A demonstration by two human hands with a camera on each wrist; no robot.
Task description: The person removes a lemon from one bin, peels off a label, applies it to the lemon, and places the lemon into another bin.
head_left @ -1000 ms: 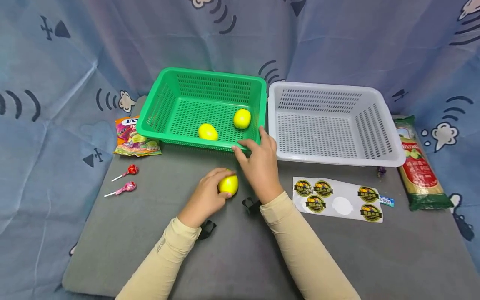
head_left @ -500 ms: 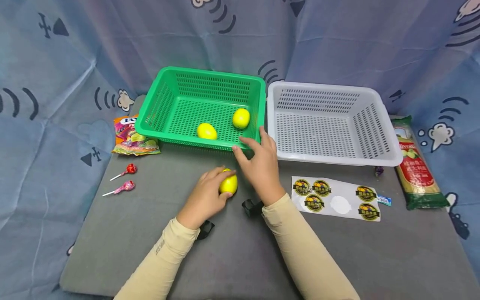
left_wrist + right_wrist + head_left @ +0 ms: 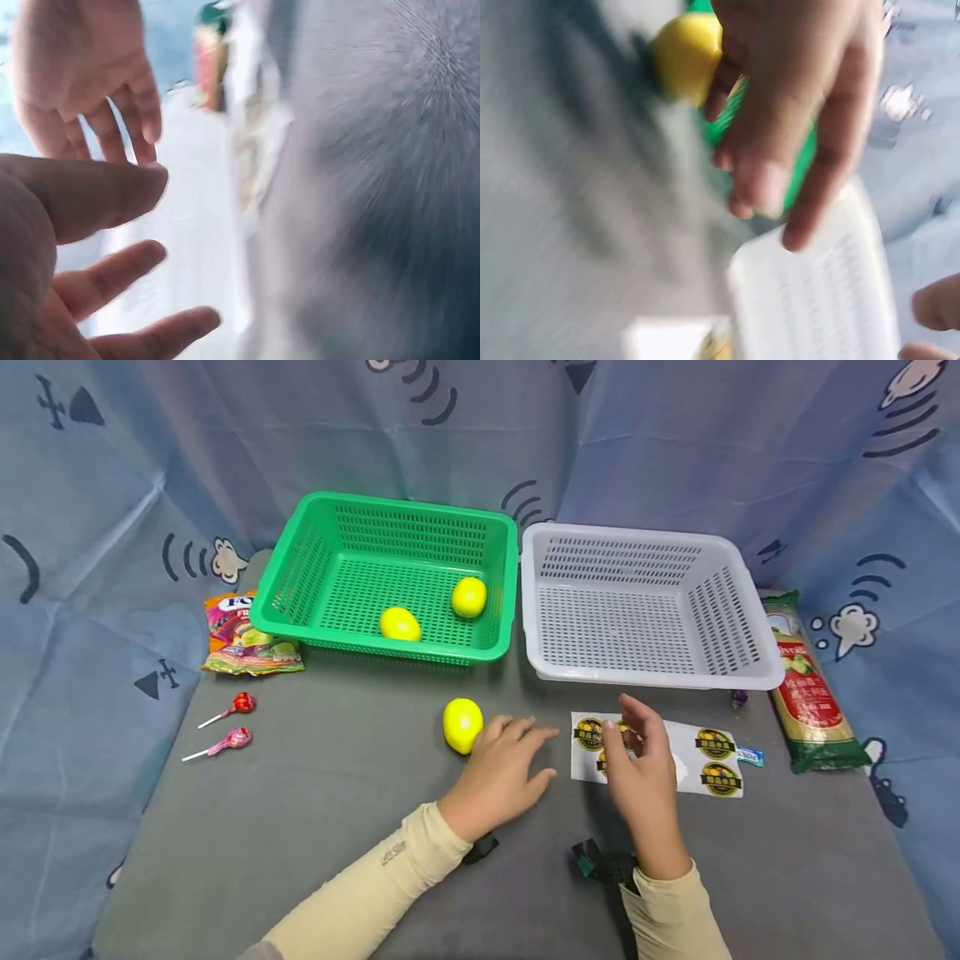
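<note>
A loose yellow lemon lies on the grey mat in front of the green basket, which holds two more lemons. My left hand rests just right of the loose lemon with its fingers spread and holds nothing. My right hand hovers over the left end of the sticker sheet, fingers loosely bent and empty. In the blurred right wrist view the lemon shows behind the left hand. The left wrist view shows both hands' bare fingers.
An empty white basket stands right of the green one. A snack bag and two lollipops lie at the left, a long noodle packet at the right. Blue cloth walls surround the mat.
My left hand has let go of the lemon and slid to its right. My right hand has left the green basket's rim and moved right, over the sticker sheet.
</note>
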